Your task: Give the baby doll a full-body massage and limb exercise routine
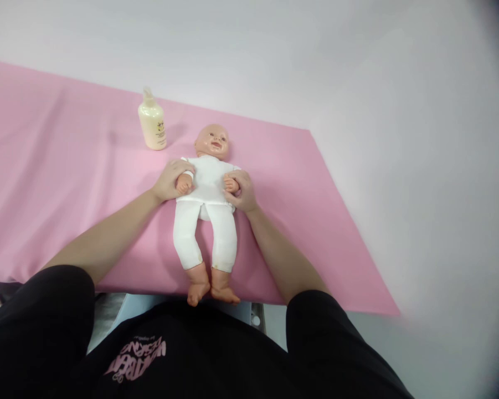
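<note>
A baby doll [209, 177] with a bald plastic head and a white cloth body lies face up on a pink sheet [282, 160]. Its feet point toward me and reach the near table edge. My left hand [170, 178] is wrapped round the doll's arm on the left side, near its small plastic hand. On the other side, my right hand [245, 192] grips the doll's other arm, its fingers curled behind the doll's hand. Parts of my fingers are hidden by the doll's arms and body.
A pale yellow pump bottle [153, 124] stands upright on the sheet, to the left of the doll's head. A plain white wall [357, 72] lies behind the table. The sheet has soft folds at the left, and its right edge slants toward me.
</note>
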Demonstrator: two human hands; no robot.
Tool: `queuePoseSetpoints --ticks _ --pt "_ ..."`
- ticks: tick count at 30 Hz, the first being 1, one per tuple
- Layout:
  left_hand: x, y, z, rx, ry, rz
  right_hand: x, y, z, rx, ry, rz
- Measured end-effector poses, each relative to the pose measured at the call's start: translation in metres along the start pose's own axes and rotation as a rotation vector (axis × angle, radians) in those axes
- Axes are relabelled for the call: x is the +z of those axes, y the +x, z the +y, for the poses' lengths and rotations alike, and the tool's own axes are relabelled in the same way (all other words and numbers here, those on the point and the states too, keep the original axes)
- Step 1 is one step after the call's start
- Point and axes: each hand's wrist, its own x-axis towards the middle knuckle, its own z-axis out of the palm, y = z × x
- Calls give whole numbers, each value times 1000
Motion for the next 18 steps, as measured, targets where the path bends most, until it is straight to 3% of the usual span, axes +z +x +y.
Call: queuePoseSetpoints --ticks 11,15,18 --pt "-2 0 1 124 21 -24 5 1 8 -269 -58 16" --pt "1 -1 -2 126 -22 7 6 1 8 -261 -40 13" --pt "5 -2 -7 73 -123 88 8 -1 7 -174 25 70"
